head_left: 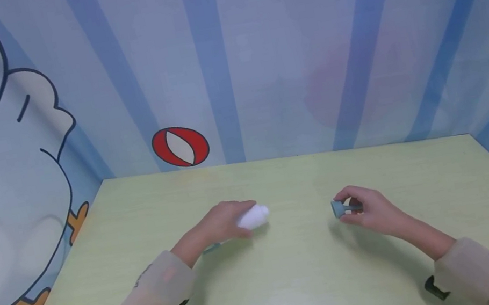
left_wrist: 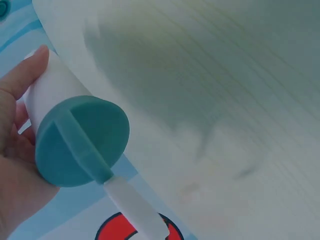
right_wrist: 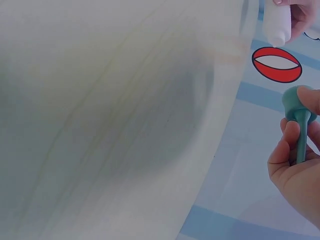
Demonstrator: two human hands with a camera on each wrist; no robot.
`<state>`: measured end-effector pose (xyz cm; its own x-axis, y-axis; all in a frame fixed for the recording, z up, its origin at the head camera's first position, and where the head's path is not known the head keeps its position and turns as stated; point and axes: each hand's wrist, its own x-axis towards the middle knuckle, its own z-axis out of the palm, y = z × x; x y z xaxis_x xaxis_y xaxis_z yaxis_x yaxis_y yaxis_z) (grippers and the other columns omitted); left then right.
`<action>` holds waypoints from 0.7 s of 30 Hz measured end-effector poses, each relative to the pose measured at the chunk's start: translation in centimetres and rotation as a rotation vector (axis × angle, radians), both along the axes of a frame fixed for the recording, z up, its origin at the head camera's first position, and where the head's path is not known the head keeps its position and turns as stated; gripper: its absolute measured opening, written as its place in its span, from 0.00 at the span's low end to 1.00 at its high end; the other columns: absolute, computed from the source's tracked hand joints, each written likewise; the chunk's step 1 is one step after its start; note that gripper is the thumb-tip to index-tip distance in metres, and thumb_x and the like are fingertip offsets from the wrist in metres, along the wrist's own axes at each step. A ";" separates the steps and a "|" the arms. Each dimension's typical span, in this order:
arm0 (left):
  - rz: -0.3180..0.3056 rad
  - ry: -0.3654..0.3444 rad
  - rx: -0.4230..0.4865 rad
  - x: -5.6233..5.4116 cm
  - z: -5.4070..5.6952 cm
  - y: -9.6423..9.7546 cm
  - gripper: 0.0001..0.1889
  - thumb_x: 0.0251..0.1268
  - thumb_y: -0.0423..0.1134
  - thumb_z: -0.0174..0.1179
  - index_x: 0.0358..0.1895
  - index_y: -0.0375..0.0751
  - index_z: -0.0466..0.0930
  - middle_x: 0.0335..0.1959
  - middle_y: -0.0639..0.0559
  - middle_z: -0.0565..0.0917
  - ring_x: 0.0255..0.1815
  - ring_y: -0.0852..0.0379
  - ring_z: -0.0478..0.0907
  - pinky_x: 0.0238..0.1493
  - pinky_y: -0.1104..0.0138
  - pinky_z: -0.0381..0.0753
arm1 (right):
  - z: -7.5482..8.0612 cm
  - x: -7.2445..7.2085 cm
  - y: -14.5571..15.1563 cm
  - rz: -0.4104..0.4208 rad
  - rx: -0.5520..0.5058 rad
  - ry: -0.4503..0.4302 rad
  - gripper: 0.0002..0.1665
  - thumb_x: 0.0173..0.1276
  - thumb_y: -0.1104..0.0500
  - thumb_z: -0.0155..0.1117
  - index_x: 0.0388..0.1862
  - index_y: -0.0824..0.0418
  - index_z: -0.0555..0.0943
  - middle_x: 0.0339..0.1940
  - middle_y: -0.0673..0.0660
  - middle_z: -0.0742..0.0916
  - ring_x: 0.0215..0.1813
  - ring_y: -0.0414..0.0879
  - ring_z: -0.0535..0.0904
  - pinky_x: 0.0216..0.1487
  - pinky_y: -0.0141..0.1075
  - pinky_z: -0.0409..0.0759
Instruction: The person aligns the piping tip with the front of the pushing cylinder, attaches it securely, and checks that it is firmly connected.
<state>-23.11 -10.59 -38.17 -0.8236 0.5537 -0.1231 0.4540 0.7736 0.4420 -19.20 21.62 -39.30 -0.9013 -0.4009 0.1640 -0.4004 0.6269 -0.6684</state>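
Note:
My left hand [head_left: 224,222] grips a white bottle-shaped piece [head_left: 254,217] above the table, its narrow tip turned right. In the left wrist view this white body ends in a rounded teal base [left_wrist: 102,135] with a teal bar across it. A white-tipped stick [left_wrist: 135,207] extends from the bar. To the right, my right hand [head_left: 375,210] pinches a small teal piece [head_left: 338,208] with a bulb-like or cup-like head. Its thin stem [right_wrist: 302,137] runs back between the fingers in the right wrist view. The two held things are apart.
A pale yellow-green table [head_left: 297,285] lies beneath both hands. Behind it rises a blue striped backdrop [head_left: 267,61] with a printed red-and-white ball [head_left: 181,147]. A large cartoon figure [head_left: 5,216] covers the left wall.

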 end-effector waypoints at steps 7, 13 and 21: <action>-0.099 0.024 -0.017 0.3 0.3 1.2 0.33 0.49 0.40 0.65 0.62 0.48 0.65 0.56 0.50 0.73 0.54 0.52 0.71 0.51 0.59 0.71 | 0.0 -0.4 -0.3 0.032 0.004 -0.047 0.17 0.53 0.65 0.64 0.44 0.63 0.74 0.34 0.56 0.81 0.31 0.42 0.75 0.30 0.30 0.74; -0.143 0.009 -0.013 0.6 0.6 2.3 0.33 0.48 0.40 0.65 0.62 0.49 0.65 0.54 0.50 0.74 0.52 0.52 0.71 0.50 0.60 0.72 | 0.0 -0.6 -0.6 0.064 0.006 -0.075 0.17 0.53 0.66 0.64 0.43 0.63 0.74 0.32 0.55 0.80 0.31 0.43 0.75 0.29 0.30 0.74; -0.204 0.044 -0.036 0.9 0.5 3.7 0.33 0.48 0.41 0.65 0.62 0.48 0.65 0.54 0.51 0.76 0.51 0.54 0.73 0.51 0.61 0.72 | 0.0 -0.5 -1.4 0.104 0.031 -0.079 0.16 0.53 0.65 0.64 0.43 0.63 0.75 0.34 0.54 0.81 0.30 0.41 0.73 0.28 0.29 0.73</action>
<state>-22.18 -6.93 -37.65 -0.7002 0.7051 -0.1118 0.6209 0.6788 0.3922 -19.65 20.22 -39.30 -0.8643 -0.4965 0.0802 -0.4111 0.6056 -0.6814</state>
